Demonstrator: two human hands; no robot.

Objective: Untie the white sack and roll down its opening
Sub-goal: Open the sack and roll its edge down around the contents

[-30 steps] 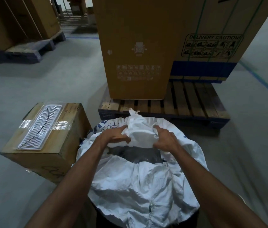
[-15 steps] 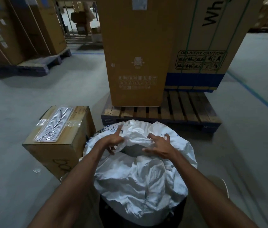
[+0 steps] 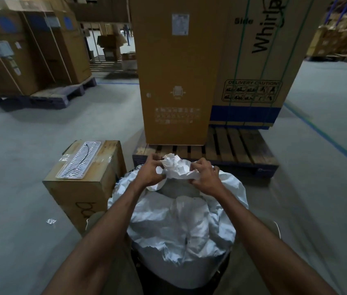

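A person's left hand (image 3: 149, 174) and right hand (image 3: 203, 177) are gripping the bunched far rim of the white sack (image 3: 181, 222), standing just before the pallet (image 3: 210, 150); its soft, crinkly cloth probably rolls easily from the rim.

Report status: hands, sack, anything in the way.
Left hand and right hand both grip bunched far edge of white sack. Mouth open. Cardboard box close beside, not blocking.

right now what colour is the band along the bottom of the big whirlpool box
Blue, on the brown Whirlpool box; the band shows clearly in the head view.
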